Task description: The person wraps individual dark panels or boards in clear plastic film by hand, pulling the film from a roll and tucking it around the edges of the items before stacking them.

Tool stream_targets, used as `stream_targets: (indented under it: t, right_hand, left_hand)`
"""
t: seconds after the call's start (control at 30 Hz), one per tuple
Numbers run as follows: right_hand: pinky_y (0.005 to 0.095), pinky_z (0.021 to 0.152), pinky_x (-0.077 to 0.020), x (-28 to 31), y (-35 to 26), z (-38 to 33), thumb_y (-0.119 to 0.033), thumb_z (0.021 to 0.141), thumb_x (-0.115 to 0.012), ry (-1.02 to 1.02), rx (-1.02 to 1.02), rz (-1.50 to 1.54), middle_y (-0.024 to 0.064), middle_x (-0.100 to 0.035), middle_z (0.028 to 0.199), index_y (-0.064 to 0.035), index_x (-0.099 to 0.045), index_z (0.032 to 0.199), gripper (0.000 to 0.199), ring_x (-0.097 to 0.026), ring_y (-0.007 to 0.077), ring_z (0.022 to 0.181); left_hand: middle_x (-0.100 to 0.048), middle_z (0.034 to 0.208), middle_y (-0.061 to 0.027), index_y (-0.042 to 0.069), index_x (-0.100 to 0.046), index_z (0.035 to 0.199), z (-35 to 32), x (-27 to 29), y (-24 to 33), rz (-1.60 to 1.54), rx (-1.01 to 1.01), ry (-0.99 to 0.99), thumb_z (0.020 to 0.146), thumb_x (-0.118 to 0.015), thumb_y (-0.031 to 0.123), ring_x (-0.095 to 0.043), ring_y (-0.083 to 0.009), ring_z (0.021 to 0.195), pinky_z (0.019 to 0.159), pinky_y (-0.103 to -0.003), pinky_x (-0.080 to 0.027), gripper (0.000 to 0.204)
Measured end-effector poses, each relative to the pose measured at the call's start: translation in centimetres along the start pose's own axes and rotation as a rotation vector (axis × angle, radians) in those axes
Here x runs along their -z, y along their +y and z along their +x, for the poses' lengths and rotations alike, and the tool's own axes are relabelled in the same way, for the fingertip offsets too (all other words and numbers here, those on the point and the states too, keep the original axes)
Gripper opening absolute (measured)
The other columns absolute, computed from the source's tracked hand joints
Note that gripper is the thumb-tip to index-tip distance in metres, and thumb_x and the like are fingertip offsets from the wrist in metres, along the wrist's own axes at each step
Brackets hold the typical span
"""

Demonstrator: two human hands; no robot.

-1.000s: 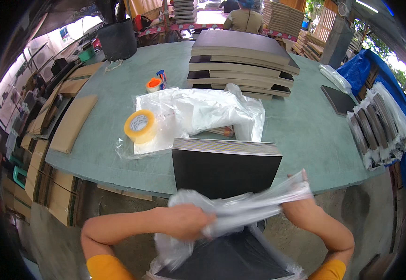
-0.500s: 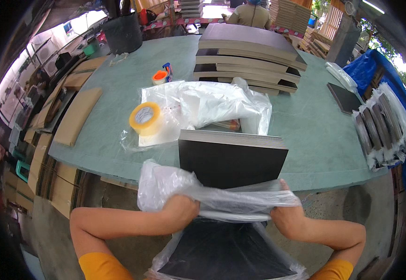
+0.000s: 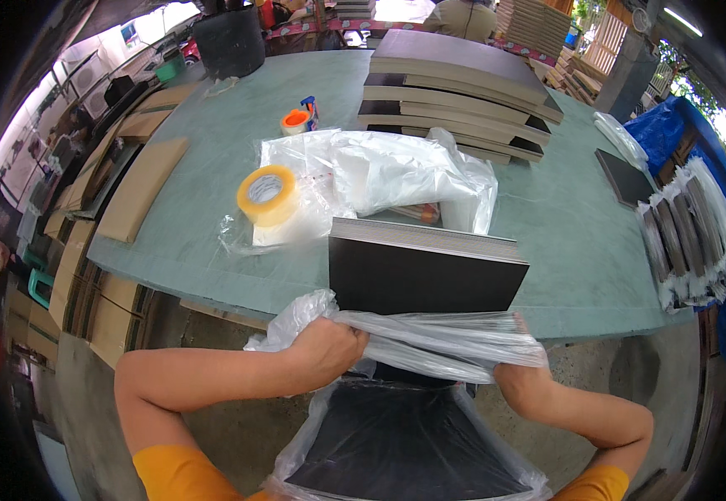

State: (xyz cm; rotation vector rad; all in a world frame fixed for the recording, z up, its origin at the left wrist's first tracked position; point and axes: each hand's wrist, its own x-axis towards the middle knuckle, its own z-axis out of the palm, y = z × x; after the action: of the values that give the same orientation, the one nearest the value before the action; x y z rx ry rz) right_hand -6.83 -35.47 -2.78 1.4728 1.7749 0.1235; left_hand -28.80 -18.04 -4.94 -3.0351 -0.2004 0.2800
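Observation:
A thick black stack of thin boards (image 3: 426, 271) stands on edge at the table's near side, its pale layered edges facing up. Clear plastic sheeting (image 3: 430, 338), bunched into folds, stretches across its lower part. My left hand (image 3: 328, 355) is closed on the left end of this plastic, with a loose wad beyond the fist. At the other end, my right hand (image 3: 523, 367) grips the plastic against the stack's right side. Below my hands, a dark surface (image 3: 396, 442) shows under clear plastic; whether it belongs to the same stack I cannot tell.
On the green table (image 3: 179, 225) lie clear plastic bags (image 3: 405, 171), a tape roll (image 3: 266, 196) and a tape dispenser (image 3: 298, 119). Black boards (image 3: 463, 67) are piled behind. Plastic-wrapped bundles (image 3: 689, 238) stand right, flat cardboard (image 3: 142, 188) left. A person (image 3: 461, 21) sits beyond.
The plastic is pulled tauter and has shifted slightly up along the stack, my left fist rising with it. The whole view has shifted a little, and both hands keep their hold.

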Motion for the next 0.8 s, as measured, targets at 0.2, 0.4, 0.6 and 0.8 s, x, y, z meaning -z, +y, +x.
stream_targets:
  t: [0.2,0.4,0.6,0.8]
  right_hand:
    - [0.0423,0.095,-0.0289,-0.8,0.9,0.7,-0.020,0.074,-0.049,-0.012,0.105,0.109,0.0090,-0.051,0.112,-0.0083,-0.052,0.110,0.037,-0.047,0.0220,0.106]
    - [0.0314,0.061,-0.0454,1.4,6.5,-0.3,-0.001,0.068,-0.054,0.786,-0.631,1.320,0.0121,-0.056,0.068,-0.0017,-0.056,0.084,0.016,-0.056,0.0211,0.061]
    - [0.0360,0.072,-0.0439,1.5,1.4,2.6,0.006,0.058,-0.052,0.971,-0.410,1.184,0.0101,-0.057,0.083,-0.0030,-0.054,0.089,0.033,-0.055,0.0266,0.080]
    - [0.0363,0.081,-0.0387,-0.6,4.2,3.6,0.012,0.052,-0.049,1.087,-0.772,0.548,0.0091,-0.051,0.107,-0.0097,-0.054,0.107,0.059,-0.044,0.0288,0.103]
  left_hand:
    - [-0.055,0.062,-0.0062,0.005,-0.053,0.082,0.0,2.0,-0.4,0.087,0.108,0.158,0.065,-0.057,0.014,-0.057,-0.0174,0.060,0.045,-0.033,-0.045,0.020]
    - [-0.060,0.075,-0.0116,0.005,-0.060,0.070,-3.0,-2.5,-0.2,-0.519,-0.191,-0.199,0.067,-0.062,0.023,-0.058,-0.0262,0.075,0.063,-0.040,-0.045,0.018]
    - [-0.057,0.087,-0.0139,0.007,-0.053,0.102,-1.9,1.2,-8.7,-0.644,1.005,0.848,0.066,-0.061,0.001,-0.057,-0.0242,0.077,0.065,-0.030,-0.046,0.038]
    - [-0.046,0.113,-0.0103,0.017,-0.047,0.117,1.1,1.7,-5.8,-0.245,0.524,0.641,0.055,-0.051,-0.012,-0.051,-0.0251,0.087,0.072,-0.035,-0.045,0.069]
